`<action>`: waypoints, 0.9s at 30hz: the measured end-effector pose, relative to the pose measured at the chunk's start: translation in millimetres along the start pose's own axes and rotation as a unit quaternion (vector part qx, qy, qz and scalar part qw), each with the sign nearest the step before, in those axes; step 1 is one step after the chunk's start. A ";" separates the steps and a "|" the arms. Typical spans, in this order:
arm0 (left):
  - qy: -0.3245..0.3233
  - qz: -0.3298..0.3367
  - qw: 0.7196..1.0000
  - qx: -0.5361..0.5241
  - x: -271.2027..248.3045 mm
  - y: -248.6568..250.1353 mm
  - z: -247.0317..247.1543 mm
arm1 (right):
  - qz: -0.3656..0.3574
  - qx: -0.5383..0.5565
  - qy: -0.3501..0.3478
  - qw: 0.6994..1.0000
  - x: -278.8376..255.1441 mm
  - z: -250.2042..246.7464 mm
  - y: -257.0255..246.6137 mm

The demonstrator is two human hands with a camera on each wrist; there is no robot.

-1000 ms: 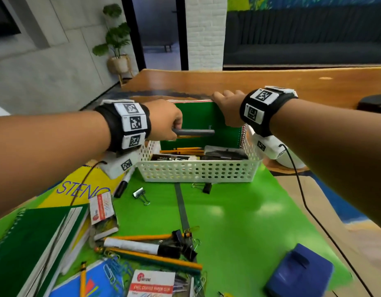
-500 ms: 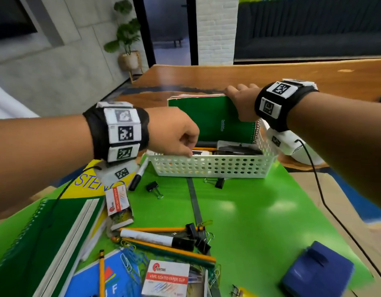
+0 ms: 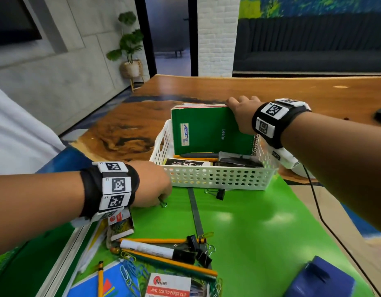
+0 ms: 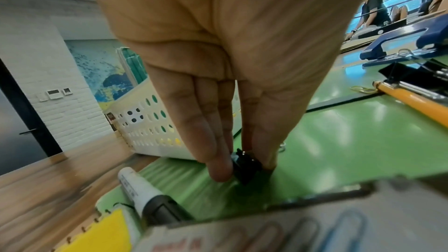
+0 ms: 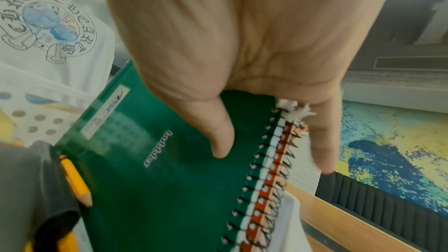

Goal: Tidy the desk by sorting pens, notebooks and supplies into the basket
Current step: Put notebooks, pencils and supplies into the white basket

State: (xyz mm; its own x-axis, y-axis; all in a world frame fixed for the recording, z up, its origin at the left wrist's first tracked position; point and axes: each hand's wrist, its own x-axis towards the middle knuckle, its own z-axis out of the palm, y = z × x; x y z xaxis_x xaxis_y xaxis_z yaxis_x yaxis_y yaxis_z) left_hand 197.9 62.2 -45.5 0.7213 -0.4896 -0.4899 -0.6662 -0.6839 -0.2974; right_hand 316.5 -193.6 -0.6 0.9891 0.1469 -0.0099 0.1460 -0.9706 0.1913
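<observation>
We are partway through the sort. Our right hand point(image 3: 241, 116) grips the top edge of the green notebooks point(image 3: 208, 129), thumb in front and fingers point(image 5: 324, 152) behind, holding them upright against the far wall of the white basket point(image 3: 217, 179). Our left hand point(image 3: 153, 185) is down on the green mat point(image 3: 249, 221) just in front of the basket, fingertips point(image 4: 218, 168) pinching a black binder clip point(image 4: 246, 166). Next, we judge: lift it clear and drop it in — pens, clips and notebooks remain on the bench.

The right hand point(image 3: 242, 116) grips the top of a green notebook point(image 3: 208, 129) standing in the white basket point(image 3: 217, 179); the left hand point(image 3: 153, 185) reaches down onto the green surface point(image 3: 260, 221) nearby.
</observation>
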 end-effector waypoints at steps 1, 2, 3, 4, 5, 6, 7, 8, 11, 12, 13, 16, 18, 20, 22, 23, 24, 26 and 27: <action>0.002 0.005 1.000 -0.005 0.1 -0.5 0.3 | 0.005 -0.006 -0.002 1.000 -0.6 -1.6 -0.9; 0.009 0.008 1.000 -0.019 -0.4 -1.1 -0.3 | 0.012 -0.017 -0.004 1.000 -1.3 -3.2 -1.8; 0.022 0.011 0.999 -0.043 -1.6 -2.4 -3.0 | 0.025 -0.028 0.000 0.999 -2.1 -5.8 -2.9; 0.044 0.016 0.995 -0.083 -3.3 -4.5 -7.0 | 0.042 -0.034 0.008 0.999 -3.9 -8.8 -3.5; 0.070 0.021 0.988 -0.133 -5.2 -7.2 -13.1 | 0.057 -0.036 0.022 0.997 -6.4 -12.1 -3.5; 0.096 0.025 0.977 -0.187 -6.9 -10.4 -20.4 | 0.064 -0.039 0.040 0.996 -9.5 -15.0 -2.6; 0.121 0.025 0.963 -0.240 -8.9 -14.4 -28.7 | 0.060 -0.045 0.063 0.995 -13.4 -18.0 -1.8; 0.146 0.021 0.946 -0.290 -9.7 -19.4 -36.1 | 0.046 -0.055 0.091 0.993 -18.4 -20.7 -1.1; 0.220 -0.012 0.894 -0.391 -3.4 -33.9 -52.4 | -0.004 -0.065 0.158 0.985 -37.4 -31.1 -4.2; 0.246 -0.030 0.879 -0.407 2.0 -38.2 -53.7 | -0.019 -0.043 0.157 0.987 -44.4 -34.4 -7.5; 0.263 -0.048 0.864 -0.426 8.2 -41.8 -53.2 | -0.031 -0.010 0.144 0.989 -52.6 -38.0 -12.4; 0.276 -0.089 0.830 -0.476 26.9 -49.4 -41.8 | -0.074 0.062 0.085 0.992 -81.4 -39.8 -32.8; 0.291 -0.121 0.839 -0.443 37.3 -51.3 -32.4 | -0.123 0.067 0.018 0.990 -102.1 -31.3 -49.2; 0.300 -0.150 0.851 -0.404 43.5 -49.8 -26.3 | -0.167 0.035 -0.052 0.984 -119.0 -18.1 -64.5; 0.301 -0.167 0.850 -0.400 46.2 -46.4 -24.4 | -0.207 -0.021 -0.099 0.973 -129.0 -5.6 -72.7; 0.303 -0.174 0.849 -0.397 46.9 -45.1 -24.4 | -0.223 -0.046 -0.122 0.966 -132.0 0.3 -74.3; 0.309 -0.181 0.847 -0.394 46.3 -43.8 -25.6 | -0.237 -0.070 -0.147 0.958 -134.5 6.6 -74.9; 0.320 -0.194 0.837 -0.399 44.9 -42.1 -27.0 | -0.261 -0.109 -0.181 0.942 -139.5 17.6 -76.6; 0.310 -0.202 0.839 -0.399 45.6 -41.3 -25.8 | -0.271 -0.123 -0.186 0.937 -142.0 22.6 -78.3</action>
State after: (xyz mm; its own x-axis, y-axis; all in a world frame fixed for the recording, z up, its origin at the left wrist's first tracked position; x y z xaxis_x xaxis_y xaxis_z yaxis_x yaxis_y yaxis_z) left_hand 263.2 54.2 -34.4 0.9824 -0.1485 0.1134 -0.1832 -0.8849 0.4282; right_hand 165.0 -142.7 -36.3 0.7161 0.4836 -0.5033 0.6644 -0.6933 0.2792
